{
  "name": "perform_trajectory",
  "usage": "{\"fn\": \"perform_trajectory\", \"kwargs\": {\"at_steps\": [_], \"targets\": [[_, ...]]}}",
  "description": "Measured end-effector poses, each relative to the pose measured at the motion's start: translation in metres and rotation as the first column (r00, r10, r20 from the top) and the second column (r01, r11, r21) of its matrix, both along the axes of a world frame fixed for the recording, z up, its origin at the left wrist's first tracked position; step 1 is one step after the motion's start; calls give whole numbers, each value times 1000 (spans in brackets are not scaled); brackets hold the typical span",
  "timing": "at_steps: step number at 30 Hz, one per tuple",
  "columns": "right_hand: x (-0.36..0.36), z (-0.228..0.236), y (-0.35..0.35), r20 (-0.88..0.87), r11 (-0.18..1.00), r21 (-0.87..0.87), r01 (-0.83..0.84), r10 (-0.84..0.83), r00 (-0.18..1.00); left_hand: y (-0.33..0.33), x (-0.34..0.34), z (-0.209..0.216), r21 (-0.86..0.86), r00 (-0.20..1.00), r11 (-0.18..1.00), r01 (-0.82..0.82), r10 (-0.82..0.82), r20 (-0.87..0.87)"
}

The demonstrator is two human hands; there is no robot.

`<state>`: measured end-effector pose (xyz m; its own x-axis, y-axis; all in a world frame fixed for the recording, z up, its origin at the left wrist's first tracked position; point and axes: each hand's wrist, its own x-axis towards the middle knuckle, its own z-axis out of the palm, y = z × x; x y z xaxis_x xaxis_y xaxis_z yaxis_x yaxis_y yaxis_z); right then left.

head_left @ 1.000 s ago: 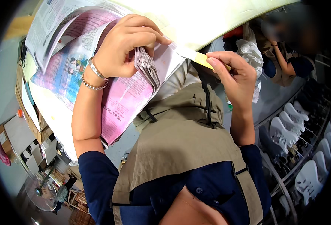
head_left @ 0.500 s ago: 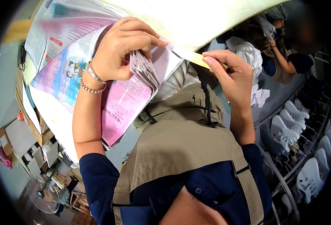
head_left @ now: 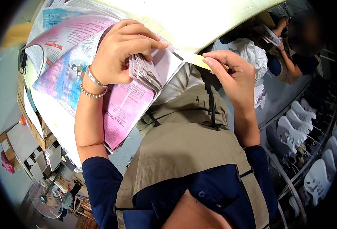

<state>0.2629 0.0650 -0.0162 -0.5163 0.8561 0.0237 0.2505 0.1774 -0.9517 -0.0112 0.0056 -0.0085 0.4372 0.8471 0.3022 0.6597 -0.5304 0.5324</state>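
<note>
My left hand [head_left: 119, 53] is bent over a thick stack of newspapers [head_left: 128, 118] at the table's near edge, its thumb and fingers closed round a wad of folded sheets [head_left: 143, 71]. Its fingertips rest near the stack's right edge, beside a white strip with a dark end. Between the thumb and forefinger of my right hand [head_left: 232, 68] is a flat yellow strip [head_left: 202, 62]. The strip's pale end reaches left to the corner of the stack by the dark mark; whether it is fixed there, I cannot tell.
The pale table [head_left: 203, 19] stretches away ahead, with more newspapers [head_left: 61, 17] fanned at left. White crumpled cloth or paper [head_left: 248, 55] lies at right. Beyond it sits another person [head_left: 290, 57] handling something. White guitar-shaped bodies [head_left: 292, 128] hang on a rack; a fan [head_left: 44, 198] stands lower left.
My right hand and the yellow strip have shifted slightly left. My left hand keeps its hold. The newspaper's far-left corner has curled, and the other person's hands have moved.
</note>
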Motion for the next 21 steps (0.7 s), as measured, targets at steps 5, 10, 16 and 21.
{"fn": "perform_trajectory", "kwargs": {"at_steps": [5,10,16,21], "targets": [[-1,1,0,13,1000,-22,-5,6,1000,-1,1,2,3,1000,1000,12,-12,-13],[-2,2,-1,0,1000,-21,-9,9,1000,1,3,1,6,1000,1000,-1,1,-15],[-3,5,-1,22,999,-35,-10,11,1000,0,1,2,5,1000,1000,18,-18,-25],[-2,3,-1,16,999,-47,-9,10,1000,-2,2,3,-2,999,1000,-2,2,-43]]}}
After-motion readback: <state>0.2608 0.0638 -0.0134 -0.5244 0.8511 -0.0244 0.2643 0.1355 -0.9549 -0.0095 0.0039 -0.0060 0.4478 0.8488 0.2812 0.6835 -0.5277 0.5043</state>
